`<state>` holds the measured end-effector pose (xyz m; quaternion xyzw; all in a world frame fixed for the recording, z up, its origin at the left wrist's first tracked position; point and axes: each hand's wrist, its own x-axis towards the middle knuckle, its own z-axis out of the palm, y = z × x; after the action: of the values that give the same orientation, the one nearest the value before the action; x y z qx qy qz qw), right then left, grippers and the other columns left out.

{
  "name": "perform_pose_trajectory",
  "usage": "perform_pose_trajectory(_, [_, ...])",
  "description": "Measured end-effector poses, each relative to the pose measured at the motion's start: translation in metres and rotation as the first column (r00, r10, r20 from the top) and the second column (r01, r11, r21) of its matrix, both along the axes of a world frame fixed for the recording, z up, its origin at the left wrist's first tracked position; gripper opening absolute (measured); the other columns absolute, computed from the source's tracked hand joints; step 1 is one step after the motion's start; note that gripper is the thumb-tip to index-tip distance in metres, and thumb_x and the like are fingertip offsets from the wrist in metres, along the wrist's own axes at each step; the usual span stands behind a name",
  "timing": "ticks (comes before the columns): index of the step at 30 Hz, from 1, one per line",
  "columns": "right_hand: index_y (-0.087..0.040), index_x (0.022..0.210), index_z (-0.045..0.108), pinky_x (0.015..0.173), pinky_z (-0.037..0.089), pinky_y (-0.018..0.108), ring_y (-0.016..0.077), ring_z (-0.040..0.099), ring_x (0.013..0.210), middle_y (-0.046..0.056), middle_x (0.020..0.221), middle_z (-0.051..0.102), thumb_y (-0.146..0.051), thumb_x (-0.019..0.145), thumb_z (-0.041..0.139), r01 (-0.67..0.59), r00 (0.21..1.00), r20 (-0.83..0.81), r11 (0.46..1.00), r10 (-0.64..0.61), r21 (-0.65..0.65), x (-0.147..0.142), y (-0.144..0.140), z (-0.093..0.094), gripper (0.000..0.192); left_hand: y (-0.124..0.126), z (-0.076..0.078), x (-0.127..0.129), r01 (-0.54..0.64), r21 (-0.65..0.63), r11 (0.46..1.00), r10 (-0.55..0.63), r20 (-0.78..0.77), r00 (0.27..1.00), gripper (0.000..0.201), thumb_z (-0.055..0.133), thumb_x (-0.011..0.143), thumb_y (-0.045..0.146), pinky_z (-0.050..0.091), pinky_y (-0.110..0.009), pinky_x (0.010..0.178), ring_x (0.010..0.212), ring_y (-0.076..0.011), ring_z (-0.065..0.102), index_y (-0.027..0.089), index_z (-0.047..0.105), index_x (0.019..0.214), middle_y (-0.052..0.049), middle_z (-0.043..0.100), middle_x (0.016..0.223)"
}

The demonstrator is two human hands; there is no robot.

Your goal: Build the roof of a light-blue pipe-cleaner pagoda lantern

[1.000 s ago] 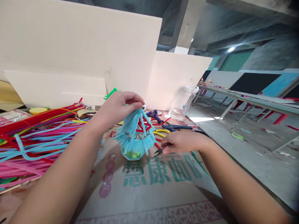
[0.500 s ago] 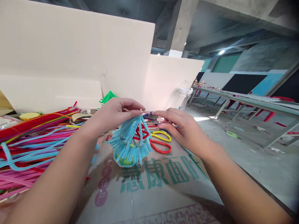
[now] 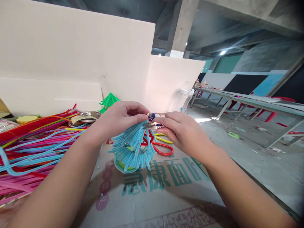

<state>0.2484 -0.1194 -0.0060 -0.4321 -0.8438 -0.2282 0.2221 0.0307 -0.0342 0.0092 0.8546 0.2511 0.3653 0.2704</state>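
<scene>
Pinching the top of the blue pipe-cleaner lantern [image 3: 131, 147] with my left hand [image 3: 120, 118], fingertips closed tight on the gathered peak where all the strands meet. Lantern hangs just over the cardboard sheet [image 3: 152, 193] covering the desk, centre of view, bottom maybe touching the board, can't tell. Right hand [image 3: 184, 131] is at the same peak, fingers curled in a near-closed grip on something small; looks like a metal tool tip or a strand end, too blurred and finger-covered to name. Handling judgement: lantern is very light, soft fuzzy wire, bends and stays bent, so squeezing the sides would crush the shape; the twisted top is the stiffest bit and the best place to hold. Fringe at the lower edge is loose and snags easily. Inside it I see red strands and something yellow-green low down, mostly hidden. Red-handled scissors [image 3: 162, 148] lie on the cardboard just behind the lantern, partly covered by my right hand, with a yellow loop beside them. Pile of coloured pipe cleaners [image 3: 35, 145] to the left, cut off by the frame edge. Green pipe-cleaner piece [image 3: 108, 101] sits behind my left hand against the white board [image 3: 76, 57]. Clear jar [image 3: 186, 98] behind right hand, contents unclear.
</scene>
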Motion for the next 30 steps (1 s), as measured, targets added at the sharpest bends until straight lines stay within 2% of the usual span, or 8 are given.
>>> perform_pose_trajectory(7, [-0.018,0.126,0.063,0.08,0.045,0.036,0.0227,0.06,0.092,0.01,0.104,0.068,-0.044,0.102,0.039,-0.009,0.999,-0.033,0.999,0.008,-0.05,0.0003,0.0001,0.0002,0.043,-0.0005,-0.0003,0.0006,0.016,0.015,1.0,-0.016,0.006,1.0,0.017,0.064,0.085,0.032,0.051,-0.022,0.069,0.08,-0.0144,0.067,0.02,0.074,0.092,0.0,0.075,0.088])
perform_pose_trajectory(16, [-0.016,0.123,0.064,0.079,0.047,0.037,0.0236,0.062,0.093,0.011,0.105,0.07,-0.039,0.101,0.043,-0.054,0.998,-0.03,0.998,0.055,0.021,0.0017,0.0018,-0.0025,0.037,-0.0017,-0.0004,0.0013,0.029,0.025,0.999,-0.03,0.021,0.999,0.014,0.064,0.086,0.028,0.049,-0.02,0.066,0.079,-0.0121,0.066,0.02,0.074,0.091,0.002,0.075,0.086])
perform_pose_trajectory(24, [-0.015,0.12,0.067,0.074,0.045,0.038,0.0245,0.061,0.086,0.011,0.098,0.069,-0.034,0.101,0.044,-0.033,0.999,0.001,0.994,0.034,0.102,-0.0018,0.0005,-0.0038,0.035,-0.0032,0.0002,0.0014,0.035,0.026,0.999,-0.035,0.024,0.999,0.012,0.064,0.086,0.026,0.048,-0.018,0.066,0.078,-0.0106,0.066,0.021,0.074,0.09,0.003,0.074,0.086])
perform_pose_trajectory(30, [-0.015,0.124,0.065,0.076,0.046,0.037,0.0235,0.061,0.088,0.011,0.099,0.069,-0.035,0.101,0.045,-0.048,0.998,-0.031,0.997,0.05,0.064,-0.0004,0.0005,-0.0033,0.036,-0.0035,0.001,0.0008,0.027,0.033,0.999,-0.028,0.024,0.999,0.012,0.065,0.085,0.026,0.049,-0.018,0.066,0.077,-0.0109,0.066,0.02,0.074,0.089,0.002,0.074,0.084])
